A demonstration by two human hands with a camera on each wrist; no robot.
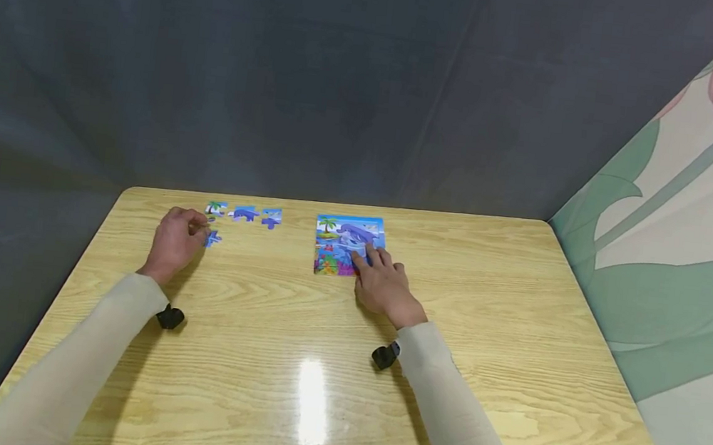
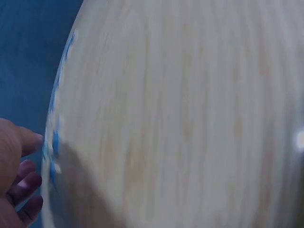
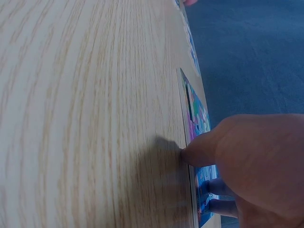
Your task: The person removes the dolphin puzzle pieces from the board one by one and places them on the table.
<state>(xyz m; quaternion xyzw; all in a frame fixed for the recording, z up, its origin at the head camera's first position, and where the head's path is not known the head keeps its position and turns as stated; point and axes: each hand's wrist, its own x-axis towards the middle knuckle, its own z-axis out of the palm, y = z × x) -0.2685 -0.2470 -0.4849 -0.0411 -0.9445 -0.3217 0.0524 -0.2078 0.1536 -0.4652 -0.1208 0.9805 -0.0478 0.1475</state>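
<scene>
My left hand is at the table's far left, thumb and forefinger pinching a small jigsaw piece seen nearly edge-on. Around it lie loose pieces: a palm-tree piece, a dolphin piece, a blue piece and another blue one below the fingertips. In the left wrist view these pieces are blurred along the table's edge. My right hand rests with fairly straight fingers on the lower right of a dolphin puzzle board, covering that corner. Its thumb touches the board's near edge.
The wooden table has a light reflection near its front middle. A dark cloth hangs behind its back edge, and a flower-printed curtain runs along the right side. A small black camera is strapped at each wrist.
</scene>
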